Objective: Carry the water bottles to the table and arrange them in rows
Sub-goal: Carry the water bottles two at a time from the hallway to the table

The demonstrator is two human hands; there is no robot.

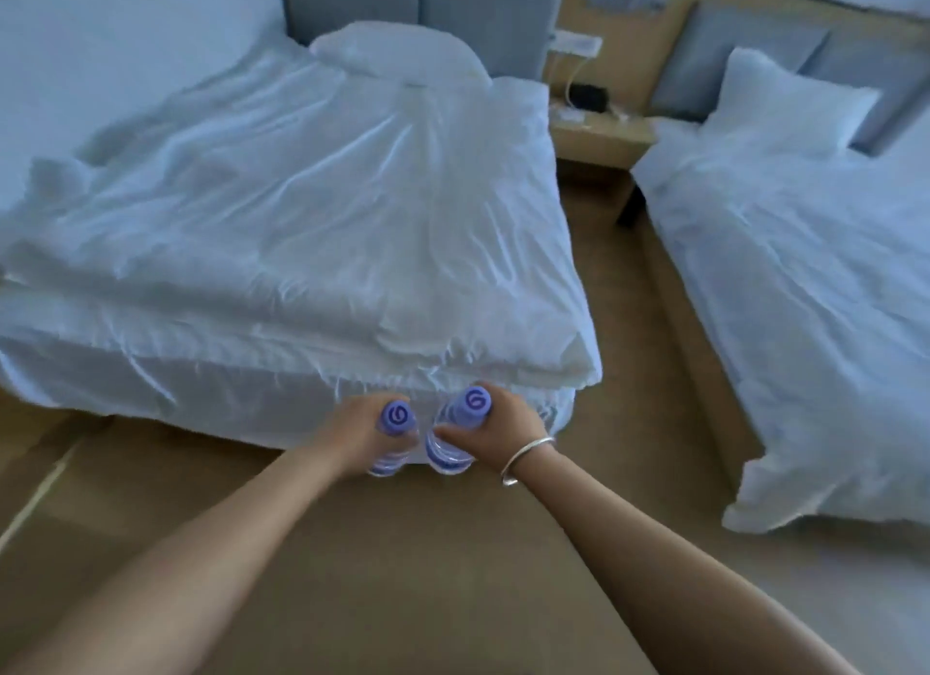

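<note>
Clear bottles [450, 453] with purple swirl-marked caps [473, 401], white bedding [282, 211], tan floor [402, 548], silver bracelet [523, 455].

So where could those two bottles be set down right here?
Bare floor below the arms and the aisle between the beds. The nightstand already holds a dark device and cables. Left hand and right hand each grip a bottle.

We count two water bottles [397, 435] [460, 430] at lower centre, two hands [360, 430] [503, 428], two beds [282, 211] [805, 282], two pillows [397, 53] [785, 101], one bracelet [523, 455], one nightstand [599, 138].
</note>
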